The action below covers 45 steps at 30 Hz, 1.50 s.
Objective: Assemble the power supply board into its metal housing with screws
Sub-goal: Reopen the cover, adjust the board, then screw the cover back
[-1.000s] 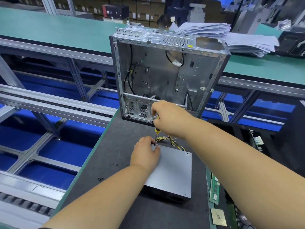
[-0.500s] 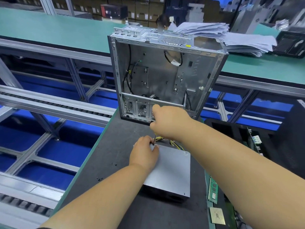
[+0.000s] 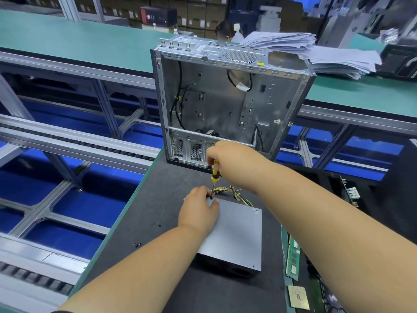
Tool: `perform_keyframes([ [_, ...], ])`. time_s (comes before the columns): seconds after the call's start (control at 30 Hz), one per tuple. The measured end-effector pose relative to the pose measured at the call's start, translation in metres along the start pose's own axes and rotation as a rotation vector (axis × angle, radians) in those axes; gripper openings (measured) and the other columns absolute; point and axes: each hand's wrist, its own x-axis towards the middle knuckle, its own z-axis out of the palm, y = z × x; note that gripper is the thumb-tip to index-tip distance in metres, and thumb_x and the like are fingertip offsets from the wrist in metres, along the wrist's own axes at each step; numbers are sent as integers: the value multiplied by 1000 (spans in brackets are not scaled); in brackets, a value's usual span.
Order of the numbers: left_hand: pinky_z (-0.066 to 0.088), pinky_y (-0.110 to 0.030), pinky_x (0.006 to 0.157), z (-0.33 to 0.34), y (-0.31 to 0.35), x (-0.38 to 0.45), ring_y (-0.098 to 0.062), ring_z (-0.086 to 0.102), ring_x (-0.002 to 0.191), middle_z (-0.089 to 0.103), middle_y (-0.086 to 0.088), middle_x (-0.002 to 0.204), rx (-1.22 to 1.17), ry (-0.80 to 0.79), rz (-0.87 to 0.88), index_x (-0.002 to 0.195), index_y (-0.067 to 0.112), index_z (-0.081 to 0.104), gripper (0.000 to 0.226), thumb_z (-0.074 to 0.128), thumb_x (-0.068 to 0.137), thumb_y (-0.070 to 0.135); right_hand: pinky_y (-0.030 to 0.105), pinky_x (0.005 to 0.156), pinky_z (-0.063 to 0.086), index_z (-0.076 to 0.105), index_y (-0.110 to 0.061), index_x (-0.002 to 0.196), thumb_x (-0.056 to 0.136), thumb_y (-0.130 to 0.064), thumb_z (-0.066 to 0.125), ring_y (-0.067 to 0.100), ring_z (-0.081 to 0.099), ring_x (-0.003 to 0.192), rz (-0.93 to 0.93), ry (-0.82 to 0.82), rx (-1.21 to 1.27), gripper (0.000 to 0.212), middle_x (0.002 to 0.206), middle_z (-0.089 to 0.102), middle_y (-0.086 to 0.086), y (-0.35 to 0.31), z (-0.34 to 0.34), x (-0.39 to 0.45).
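Driving 1 screw at far corner of power supply housing (image 3: 234, 233), lying flat on dark desk (image 3: 144, 213) under both hands. Right hand (image 3: 232, 163) grasping yellow-black screwdriver (image 3: 215, 171), shaft near vertical. Left hand (image 3: 198, 211) pinching at tip, steadying. Best keeping shaft plumb, pressing lightly. Housing lid: smooth matte grey sheet metal, boxy. Cable bundle (image 3: 234, 193) trailing just beyond, between the hands.

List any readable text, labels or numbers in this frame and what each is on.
None reads clearly.
Embossed lettering on the computer case inner wall: sideways, too faint to read.
Yellow sticker on the case's top edge: too small.
Tag on the cable inside the case: blurred.
Mark on the power supply housing corner: too small.
Red box far back: label blurred.
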Motion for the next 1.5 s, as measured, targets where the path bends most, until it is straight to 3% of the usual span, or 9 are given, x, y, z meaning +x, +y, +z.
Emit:
perform_keyframes([
  [0.13, 45, -32, 75, 0, 0, 1, -20, 52, 99, 53, 5, 103, -9, 0, -3, 91, 25, 53, 10, 58, 92, 33, 26, 50, 30, 44, -20, 81, 97, -45, 50, 25, 50, 69, 97, 81, -187, 30, 69, 45, -3, -1, 4, 7],
  [0.3, 49, -35, 80, 0, -1, 0, -21, 53, 100, 54, 4, 106, -12, 3, 0, 96, 21, 56, 13, 57, 92, 33, 24, 48, 25, 41, -20, 63, 101, -52, 30, 18, 41, 54, 276, 142, -225, 50, 63, 43, -3, 0, 16, 9],
  [0.43, 48, -37, 81, 0, -1, 0, -23, 52, 100, 54, 3, 105, -6, 2, 15, 96, 19, 56, 13, 57, 92, 32, 30, 57, 30, 57, -26, 92, 93, -31, 40, 24, 51, 87, 143, 57, 96, 17, 88, 44, -5, 6, 10, 7],
  [0.53, 48, -37, 81, 0, -1, 1, -24, 52, 99, 54, 2, 104, -7, 6, 20, 93, 20, 54, 12, 57, 91, 31, 33, 66, 40, 55, -32, 126, 96, -32, 47, 23, 54, 94, 46, 79, 112, 31, 106, 54, -4, 8, 5, 4],
  [0.67, 48, -38, 83, 1, -2, 1, -23, 53, 100, 55, 3, 105, -20, 8, 19, 97, 20, 57, 13, 58, 91, 32, 30, 56, 32, 59, -28, 103, 99, -56, 35, 23, 58, 88, 128, 114, -105, 37, 87, 61, -5, 7, 11, -1],
  [0.9, 47, -35, 76, 2, -3, 1, -24, 52, 98, 52, 4, 100, -11, 7, 25, 90, 25, 50, 11, 57, 92, 32, 36, 73, 48, 48, -22, 129, 85, -19, 54, 22, 55, 93, 32, 64, 171, 44, 122, 53, -1, 6, 9, -2],
  [1.03, 48, -35, 77, 1, -2, 1, -24, 52, 98, 53, 3, 101, -2, 4, 23, 92, 22, 52, 11, 57, 92, 32, 38, 75, 52, 49, -25, 128, 92, -28, 56, 23, 58, 96, 29, 104, 89, 37, 114, 59, -2, 6, 11, -1],
  [1.23, 50, -38, 81, 0, -1, 1, -22, 52, 99, 54, 3, 107, -12, -6, 17, 95, 23, 53, 11, 57, 92, 33, 27, 50, 27, 52, -26, 92, 99, -51, 40, 22, 54, 79, 90, 113, -153, 29, 78, 52, -6, 5, 16, -1],
  [1.5, 47, -34, 77, 0, -1, 0, -21, 52, 99, 53, 4, 105, 3, -3, 15, 94, 23, 51, 11, 57, 93, 33, 38, 73, 50, 52, -25, 111, 88, -21, 58, 24, 55, 90, 45, 42, 125, 25, 101, 54, -4, 5, 8, -5],
])
